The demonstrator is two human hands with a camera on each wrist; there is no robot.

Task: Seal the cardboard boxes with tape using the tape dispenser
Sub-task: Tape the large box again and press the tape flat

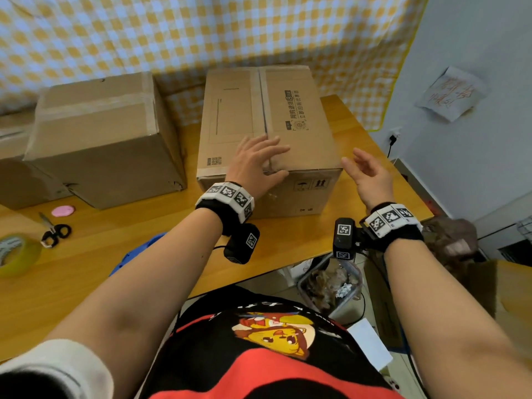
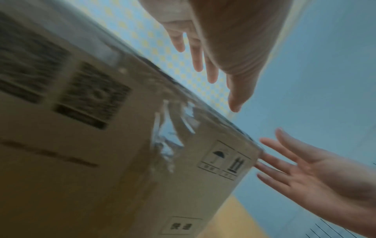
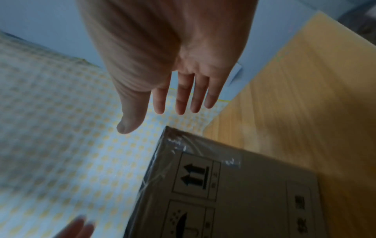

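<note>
A printed cardboard box [image 1: 267, 116] stands on the wooden table [image 1: 115, 254], its top seam and near edge covered with clear tape [image 2: 168, 136]. My left hand [image 1: 256, 162] lies flat with spread fingers on the box's near top edge, over the seam. My right hand [image 1: 371, 174] hovers open, palm turned inward, just off the box's near right corner [image 3: 203, 177] without touching it. A second, plain taped box [image 1: 103, 139] stands to the left. A blue object [image 1: 138, 254], mostly hidden under my left forearm, lies near the table's front.
Scissors [image 1: 53, 230], a pink disc [image 1: 63, 210] and a yellowish tape roll [image 1: 17, 253] lie at the table's left. A checked cloth [image 1: 201, 33] hangs behind the boxes. Right of the table are a wall with a paper note [image 1: 450, 93] and a bin [image 1: 331, 286] on the floor.
</note>
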